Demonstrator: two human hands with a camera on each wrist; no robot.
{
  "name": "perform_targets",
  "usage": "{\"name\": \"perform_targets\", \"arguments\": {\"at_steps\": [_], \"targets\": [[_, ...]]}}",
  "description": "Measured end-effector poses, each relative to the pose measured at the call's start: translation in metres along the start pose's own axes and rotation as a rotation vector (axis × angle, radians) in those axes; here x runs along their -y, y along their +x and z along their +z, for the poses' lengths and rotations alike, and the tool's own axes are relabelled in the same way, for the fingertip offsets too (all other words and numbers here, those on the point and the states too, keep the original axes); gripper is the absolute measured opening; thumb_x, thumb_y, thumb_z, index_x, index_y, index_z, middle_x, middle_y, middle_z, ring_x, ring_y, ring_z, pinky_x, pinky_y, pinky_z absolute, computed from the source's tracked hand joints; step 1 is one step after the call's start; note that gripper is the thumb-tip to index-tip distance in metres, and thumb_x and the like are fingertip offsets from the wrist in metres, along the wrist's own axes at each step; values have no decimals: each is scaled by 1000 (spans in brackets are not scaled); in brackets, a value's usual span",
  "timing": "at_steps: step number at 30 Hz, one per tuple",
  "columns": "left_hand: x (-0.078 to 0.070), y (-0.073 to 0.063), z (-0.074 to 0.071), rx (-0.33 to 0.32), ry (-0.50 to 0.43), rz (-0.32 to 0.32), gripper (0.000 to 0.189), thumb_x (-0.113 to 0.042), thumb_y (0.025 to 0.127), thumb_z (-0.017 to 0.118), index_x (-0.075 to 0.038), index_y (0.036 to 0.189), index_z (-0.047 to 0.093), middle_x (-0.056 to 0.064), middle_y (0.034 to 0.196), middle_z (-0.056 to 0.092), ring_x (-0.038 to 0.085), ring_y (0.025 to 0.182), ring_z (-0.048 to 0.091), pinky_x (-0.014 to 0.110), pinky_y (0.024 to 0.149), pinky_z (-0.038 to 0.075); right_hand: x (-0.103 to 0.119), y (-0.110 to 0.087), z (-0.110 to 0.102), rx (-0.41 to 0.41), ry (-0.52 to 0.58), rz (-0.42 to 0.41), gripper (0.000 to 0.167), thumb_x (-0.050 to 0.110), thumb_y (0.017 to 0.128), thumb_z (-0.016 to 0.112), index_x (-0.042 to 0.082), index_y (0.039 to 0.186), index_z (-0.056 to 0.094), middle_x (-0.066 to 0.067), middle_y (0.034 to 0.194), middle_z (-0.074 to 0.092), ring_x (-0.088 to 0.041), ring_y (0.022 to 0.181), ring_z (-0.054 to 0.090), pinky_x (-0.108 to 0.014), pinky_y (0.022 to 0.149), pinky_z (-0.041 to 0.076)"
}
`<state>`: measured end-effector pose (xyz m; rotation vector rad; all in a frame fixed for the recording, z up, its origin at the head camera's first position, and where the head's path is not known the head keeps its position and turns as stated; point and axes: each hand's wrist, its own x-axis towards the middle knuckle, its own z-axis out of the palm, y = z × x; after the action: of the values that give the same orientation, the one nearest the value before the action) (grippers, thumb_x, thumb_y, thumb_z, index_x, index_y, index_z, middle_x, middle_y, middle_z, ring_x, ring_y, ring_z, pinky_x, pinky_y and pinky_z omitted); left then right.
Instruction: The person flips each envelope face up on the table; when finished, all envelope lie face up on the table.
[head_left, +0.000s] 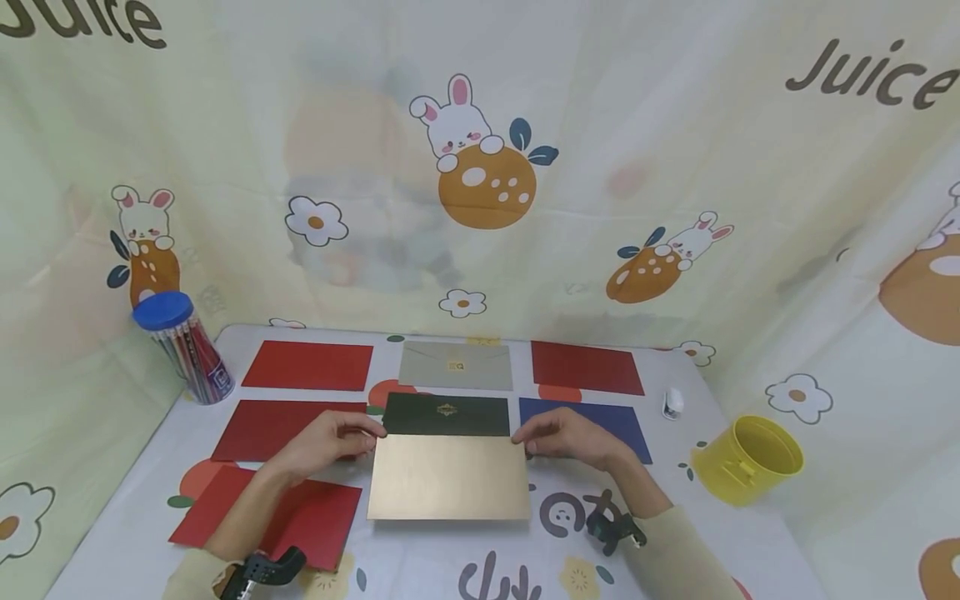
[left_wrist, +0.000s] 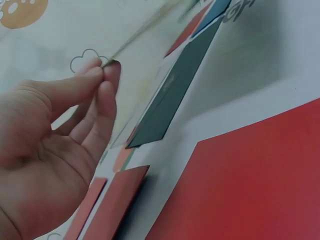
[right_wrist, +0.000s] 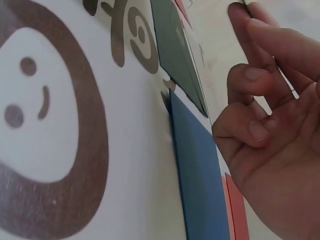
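Above the white tabletop [head_left: 420, 562], I see the gold sheet [head_left: 450, 477], upper corners pinched by left hand [head_left: 326, 443] and right hand [head_left: 573, 437], each grip closed to its thinness; one corner slipping could skew it onto the green envelope [head_left: 447, 417].

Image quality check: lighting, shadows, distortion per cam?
Head: bright, soft sheen on the gold envelope, blue-lidded jar leaning outward, probably wide-angle distortion; left wrist: dimmer, soft detail, diffuse shadow on the tabletop beside the green envelope; right wrist: also dim, right hand in shade.
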<state>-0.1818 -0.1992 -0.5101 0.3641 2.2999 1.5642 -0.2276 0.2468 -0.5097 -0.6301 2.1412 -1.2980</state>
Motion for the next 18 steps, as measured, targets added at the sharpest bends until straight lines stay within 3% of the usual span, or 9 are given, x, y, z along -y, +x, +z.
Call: {"name": "perform_targets", "arguments": {"at_steps": [10, 14, 18], "targets": [[-2, 1, -3, -28, -137, 21, 29, -23, 93, 73, -10, 119, 72, 9, 108, 71, 34, 94, 67, 37, 80, 58, 6, 3, -2, -55, 65, -47, 24, 20, 94, 70, 16, 117, 75, -6, 116, 73, -28, 103, 66, -40, 87, 51], [-1, 1, -5, -39, -197, 33, 32, -23, 92, 74, -7, 120, 71, 11, 110, 71, 29, 92, 68, 35, 81, 59, 9, 5, -3, -59, 83, -113, 25, 18, 96, 68, 12, 119, 74, -7, 118, 72, -28, 106, 65, -41, 85, 51], [2, 1, -4, -74, -201, 30, 37, -24, 93, 73, -2, 123, 69, 12, 120, 68, 26, 101, 66, 33, 83, 58, 12, 7, -2, -47, 160, -151, 28, 17, 98, 65, 6, 122, 71, -8, 121, 69, -29, 110, 61, -42, 90, 52]]}}
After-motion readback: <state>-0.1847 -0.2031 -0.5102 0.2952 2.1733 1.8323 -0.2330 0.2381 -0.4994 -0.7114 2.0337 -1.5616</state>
